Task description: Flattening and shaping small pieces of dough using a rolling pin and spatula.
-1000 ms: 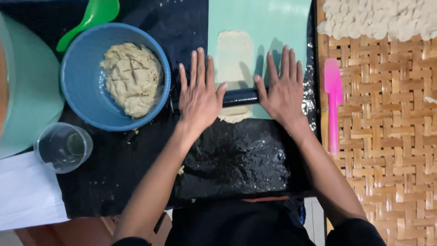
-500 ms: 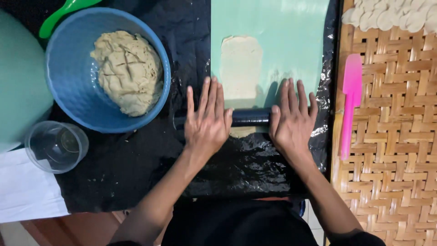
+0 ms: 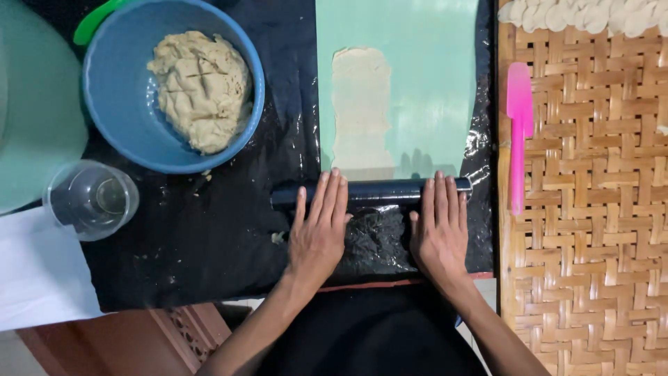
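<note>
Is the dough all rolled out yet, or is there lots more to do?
Some is done: a thin dough strip lies flat on the green mat, and small cut pieces sit top right. The left hand and right hand rest on the dark rolling pin. A big dough lump waits in the blue bowl.

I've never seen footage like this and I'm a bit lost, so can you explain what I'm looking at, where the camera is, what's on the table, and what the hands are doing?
There is no machine here. The camera sits on a person's head and looks straight down at their own two bare hands. The left hand and right hand lie flat, fingers spread, on a dark rolling pin. Nothing is gripped. Just beyond the pin, a flattened strip of dough lies on a pale green mat over black plastic sheeting. To the left stand a blue bowl holding a lump of dough and a clear cup. On the right, a pink spatula rests on a woven mat.
</note>
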